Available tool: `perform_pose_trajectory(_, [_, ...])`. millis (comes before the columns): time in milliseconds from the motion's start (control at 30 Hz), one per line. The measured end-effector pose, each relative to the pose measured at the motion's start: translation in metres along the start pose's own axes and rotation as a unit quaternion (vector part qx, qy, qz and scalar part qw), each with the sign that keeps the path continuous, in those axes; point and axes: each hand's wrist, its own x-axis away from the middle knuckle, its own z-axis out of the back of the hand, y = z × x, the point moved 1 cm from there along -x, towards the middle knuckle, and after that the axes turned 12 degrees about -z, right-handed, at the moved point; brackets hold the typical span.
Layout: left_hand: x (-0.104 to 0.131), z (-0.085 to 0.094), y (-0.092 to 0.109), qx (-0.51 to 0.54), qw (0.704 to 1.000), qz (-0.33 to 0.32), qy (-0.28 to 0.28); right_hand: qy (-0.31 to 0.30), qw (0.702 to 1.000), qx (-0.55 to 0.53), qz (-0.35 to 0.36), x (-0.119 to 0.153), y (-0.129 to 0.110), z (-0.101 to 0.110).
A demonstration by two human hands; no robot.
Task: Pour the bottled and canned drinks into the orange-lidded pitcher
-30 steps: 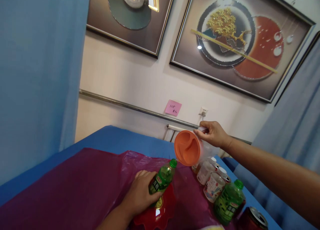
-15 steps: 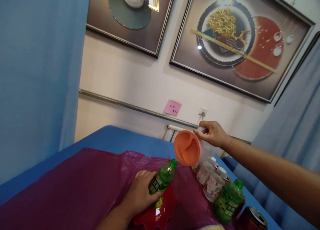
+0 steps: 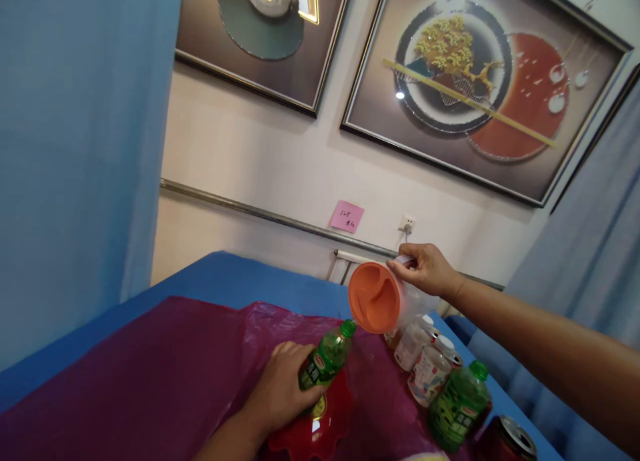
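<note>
My left hand (image 3: 287, 381) is wrapped round a green bottle (image 3: 330, 355) with a green cap, which leans to the right above a red scalloped dish (image 3: 320, 431). Up and to the right, my right hand (image 3: 423, 269) grips the handle of a clear pitcher (image 3: 417, 302) with an orange lid (image 3: 375, 297). The pitcher is tipped so that its lid faces the camera, just above the bottle's cap. What the pitcher holds cannot be made out.
At the right stand white-capped bottles (image 3: 429, 375), another green bottle (image 3: 460, 407) and a dark can (image 3: 507, 439). Purple plastic sheeting (image 3: 125, 374) covers part of the blue surface (image 3: 240, 274). Blue curtains (image 3: 75, 147) hang at both sides.
</note>
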Motion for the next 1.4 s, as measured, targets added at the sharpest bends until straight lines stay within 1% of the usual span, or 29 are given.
perform_pose_trajectory(1033, [0.0002, 0.0037, 0.0042, 0.003, 1.000, 0.003, -0.004, -0.005, 1.000, -0.003, -0.002, 0.0026, -0.0033, 0.0036])
perform_pose_trajectory(1400, [0.0005, 0.0016, 0.0026, 0.004, 1.000, 0.002, -0.002, -0.007, 1.000, 0.006, -0.001, 0.0030, -0.0045, 0.0045])
